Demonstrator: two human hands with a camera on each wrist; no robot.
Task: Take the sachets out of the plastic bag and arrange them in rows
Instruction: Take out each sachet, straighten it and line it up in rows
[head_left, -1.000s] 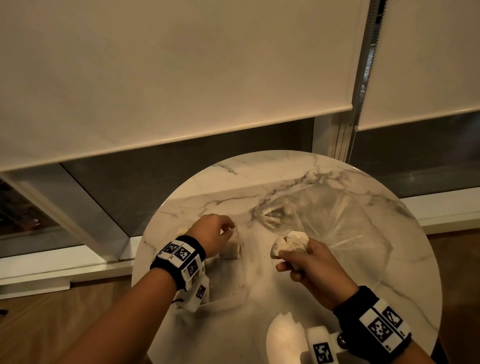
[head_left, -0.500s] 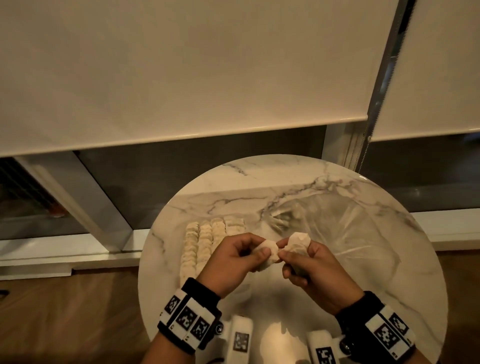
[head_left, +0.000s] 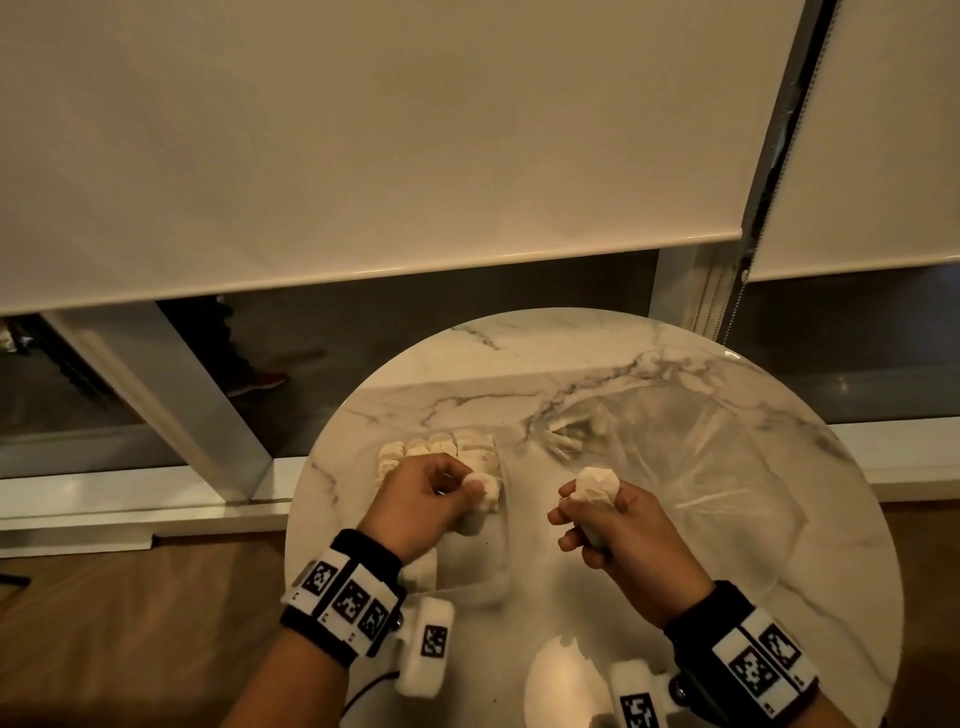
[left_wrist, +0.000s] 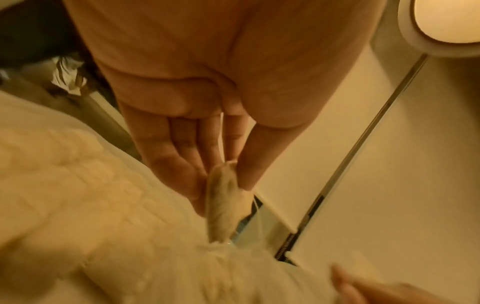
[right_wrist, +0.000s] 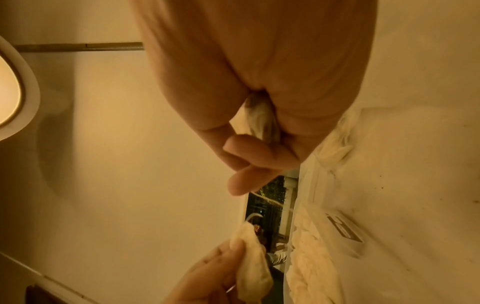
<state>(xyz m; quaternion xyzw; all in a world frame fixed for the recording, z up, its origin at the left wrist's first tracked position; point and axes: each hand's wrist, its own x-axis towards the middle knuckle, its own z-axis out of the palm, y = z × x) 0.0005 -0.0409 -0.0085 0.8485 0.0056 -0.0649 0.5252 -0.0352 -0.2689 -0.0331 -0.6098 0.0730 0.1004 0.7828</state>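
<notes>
The left hand (head_left: 423, 493) pinches one sachet (head_left: 480, 486) just over the near end of the rows of sachets (head_left: 441, 447) on the round worktop (head_left: 597, 353), so the placing step looks under way. The right hand (head_left: 618, 519) grips a small bunch of sachets (head_left: 595, 483) clear of the nearly empty plastic bag (head_left: 701, 457). Next, the sachet needs setting flush with its neighbours before another is passed across.

Cream sachets (head_left: 441, 449) (grey-veined marble table (head_left: 519, 364))

Pale sachets (head_left: 441, 452) in rows left of crumpled clear plastic bag (head_left: 691, 457)
</notes>
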